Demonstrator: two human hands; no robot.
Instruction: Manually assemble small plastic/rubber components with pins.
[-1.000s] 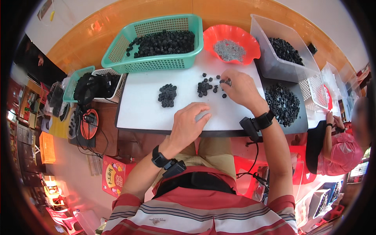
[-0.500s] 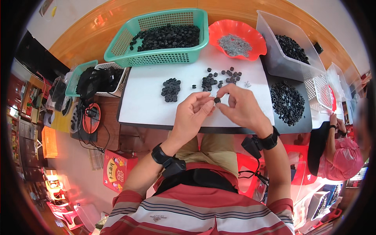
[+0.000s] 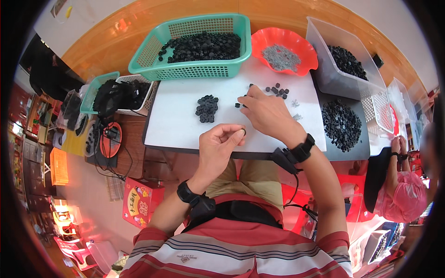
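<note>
My left hand (image 3: 218, 146) is closed near the front of the white work surface, its thumb and fingers pinching a small black round part (image 3: 243, 132), mostly covered by the fingertips. Farther forward, my right hand (image 3: 271, 115) reaches over a loose group of small black parts, its fingers stretched out and bent downward. A black part (image 3: 237, 105) lies at its fingertips; the thumb is hidden beneath the hand. Beyond that hand are several black cylindrical parts (image 3: 278, 90). To the left sits a compact pile of black pieces (image 3: 206, 109).
A green basket (image 3: 194, 72) of black parts and a red scalloped bowl (image 3: 309, 58) of small greyish pieces stand at the back. On the right are a clear bin (image 3: 320, 37) and a heap of black parts (image 3: 342, 125). Another person (image 3: 403, 194) sits far right.
My right hand has left the black part that both hands were holding and moved forward over the loose pieces. My left hand keeps the part, slightly lower and nearer me.
</note>
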